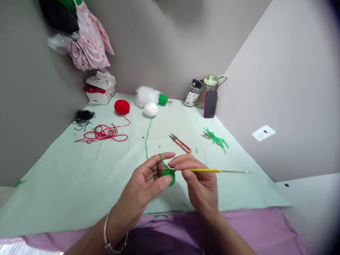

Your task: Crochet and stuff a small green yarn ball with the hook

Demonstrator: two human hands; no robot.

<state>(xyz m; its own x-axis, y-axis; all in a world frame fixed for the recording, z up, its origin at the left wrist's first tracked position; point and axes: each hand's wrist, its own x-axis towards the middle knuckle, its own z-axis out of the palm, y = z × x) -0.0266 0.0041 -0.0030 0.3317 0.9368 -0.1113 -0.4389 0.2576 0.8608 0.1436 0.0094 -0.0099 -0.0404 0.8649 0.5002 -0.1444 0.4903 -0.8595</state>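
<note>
Pinched between the thumb and fingers of my left hand is a small green crochet piece. Green yarn runs over my raised left index finger and back across the table toward the balls. My right hand grips a crochet hook by its yellow handle. One metal end points right, away from the work; the other end meets the top edge of the green piece, where my fingers partly hide it. Beyond my hands lie orange-handled thread snips, blades pointing up and left.
Around the pale green tabletop lie loose red yarn, a red ball, black yarn, a white ball, white stuffing, a green ball and green scraps. A phone leans against a bottle.
</note>
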